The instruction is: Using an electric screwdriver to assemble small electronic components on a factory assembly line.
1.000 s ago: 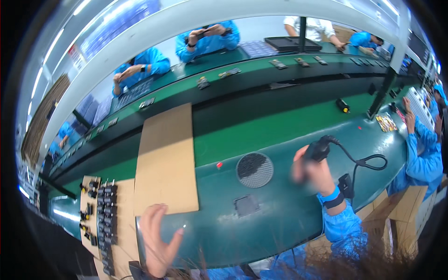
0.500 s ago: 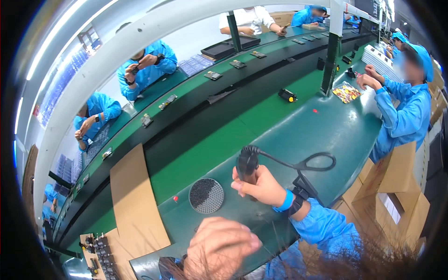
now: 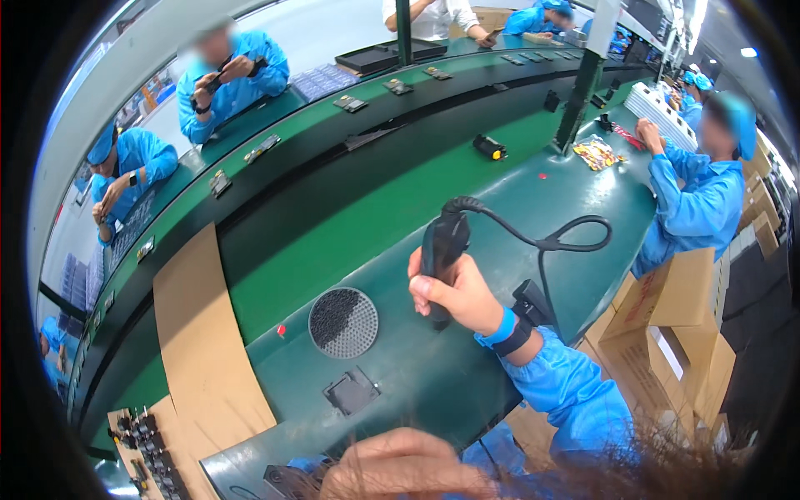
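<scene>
My right hand (image 3: 454, 292) is wrapped round a black electric screwdriver (image 3: 442, 250), held nearly upright over the green bench, with its tip pointing down. From its top a black cord (image 3: 500, 218) runs off to the right in a loop. Left of this hand sits a round grey dimpled dish (image 3: 360, 332), partly covered with tiny black pieces that look like screws. A flat black square holder (image 3: 352, 390) lies on the bench just below the dish. My left hand (image 3: 408, 467) is at the lower edge, partly behind strands of hair; its fingertips are hidden.
Beyond the bench runs a green conveyor (image 3: 400, 225) carrying a black device with a yellow part (image 3: 490, 147). Cardboard sheet (image 3: 204, 325) lies at left, near several black parts (image 3: 154, 454). Open cartons (image 3: 667, 333) stand at right. Co-workers in blue sit around the line.
My left hand has drawn back toward the lower edge, and the black square holder now shows. The screwdriver stays in my right hand, seen more fully. The whole view has shifted.
</scene>
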`<state>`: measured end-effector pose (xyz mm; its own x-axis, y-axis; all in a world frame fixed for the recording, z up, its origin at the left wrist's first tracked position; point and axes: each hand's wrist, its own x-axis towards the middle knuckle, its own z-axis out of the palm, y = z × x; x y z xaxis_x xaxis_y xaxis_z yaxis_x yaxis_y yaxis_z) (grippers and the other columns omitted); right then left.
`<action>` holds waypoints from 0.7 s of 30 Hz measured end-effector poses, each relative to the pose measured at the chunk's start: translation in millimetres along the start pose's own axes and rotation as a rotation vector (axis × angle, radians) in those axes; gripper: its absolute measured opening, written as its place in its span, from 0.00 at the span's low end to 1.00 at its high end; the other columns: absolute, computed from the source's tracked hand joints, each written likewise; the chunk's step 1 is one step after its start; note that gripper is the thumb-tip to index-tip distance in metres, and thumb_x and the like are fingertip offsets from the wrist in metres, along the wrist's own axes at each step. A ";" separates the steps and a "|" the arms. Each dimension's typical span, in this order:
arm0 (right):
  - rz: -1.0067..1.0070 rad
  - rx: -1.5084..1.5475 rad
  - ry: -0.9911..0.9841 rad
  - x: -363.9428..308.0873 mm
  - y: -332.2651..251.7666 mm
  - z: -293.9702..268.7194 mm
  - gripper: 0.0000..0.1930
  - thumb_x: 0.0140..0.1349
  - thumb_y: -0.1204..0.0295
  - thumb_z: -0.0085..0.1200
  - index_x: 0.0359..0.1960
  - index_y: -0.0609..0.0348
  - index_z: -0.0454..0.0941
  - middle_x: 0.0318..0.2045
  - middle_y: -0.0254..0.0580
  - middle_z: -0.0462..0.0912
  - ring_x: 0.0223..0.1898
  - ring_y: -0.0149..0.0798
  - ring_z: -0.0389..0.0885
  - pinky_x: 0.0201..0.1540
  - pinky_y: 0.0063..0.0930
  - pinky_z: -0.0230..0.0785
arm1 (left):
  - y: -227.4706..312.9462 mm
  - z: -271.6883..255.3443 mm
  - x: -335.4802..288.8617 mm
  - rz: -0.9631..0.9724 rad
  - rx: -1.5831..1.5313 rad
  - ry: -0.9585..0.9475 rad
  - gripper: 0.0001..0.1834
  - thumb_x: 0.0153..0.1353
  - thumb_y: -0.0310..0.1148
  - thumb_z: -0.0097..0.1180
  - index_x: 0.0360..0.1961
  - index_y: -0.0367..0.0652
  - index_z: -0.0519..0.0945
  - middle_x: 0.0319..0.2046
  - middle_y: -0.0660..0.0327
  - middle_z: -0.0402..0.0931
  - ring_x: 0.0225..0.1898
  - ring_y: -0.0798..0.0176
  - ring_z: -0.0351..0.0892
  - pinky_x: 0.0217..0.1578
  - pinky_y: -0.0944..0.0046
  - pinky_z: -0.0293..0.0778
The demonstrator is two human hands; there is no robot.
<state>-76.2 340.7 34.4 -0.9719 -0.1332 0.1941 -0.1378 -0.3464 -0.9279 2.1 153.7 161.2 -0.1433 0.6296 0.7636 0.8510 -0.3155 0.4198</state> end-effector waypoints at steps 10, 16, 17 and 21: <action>-0.013 0.018 0.027 7.5 -8.7 -5.6 0.09 0.69 0.69 0.58 0.40 0.62 0.74 0.23 0.34 0.77 0.24 0.28 0.77 0.30 0.25 0.71 | -2.7 18.3 15.1 0.079 -0.112 -0.206 0.19 0.42 0.34 0.61 0.40 0.50 0.87 0.39 0.66 0.80 0.39 0.61 0.78 0.36 0.59 0.73; -0.033 0.011 0.036 11.1 7.4 -9.0 0.09 0.70 0.67 0.55 0.42 0.60 0.73 0.23 0.37 0.77 0.23 0.31 0.77 0.31 0.28 0.74 | -0.8 14.8 -5.5 -0.123 0.014 0.036 0.13 0.48 0.34 0.59 0.36 0.42 0.83 0.40 0.62 0.83 0.41 0.58 0.81 0.42 0.59 0.76; -0.038 0.003 0.036 10.6 7.5 -10.2 0.09 0.70 0.67 0.55 0.42 0.60 0.73 0.23 0.37 0.77 0.23 0.31 0.77 0.31 0.28 0.74 | 0.0 9.8 -8.8 -0.110 0.012 0.050 0.13 0.48 0.34 0.59 0.37 0.42 0.83 0.40 0.62 0.83 0.41 0.58 0.81 0.42 0.60 0.76; -0.009 0.054 0.062 8.9 5.3 -14.3 0.09 0.70 0.67 0.55 0.42 0.60 0.73 0.23 0.37 0.77 0.23 0.31 0.77 0.31 0.29 0.74 | -0.1 -7.9 -18.3 -0.046 0.002 0.107 0.13 0.50 0.34 0.59 0.37 0.42 0.83 0.40 0.62 0.82 0.42 0.58 0.81 0.42 0.60 0.76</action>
<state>-88.3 351.0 26.7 -0.9808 -0.0725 0.1811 -0.1382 -0.3967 -0.9075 0.6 136.6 151.0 -0.2352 0.5638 0.7917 0.8433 -0.2866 0.4547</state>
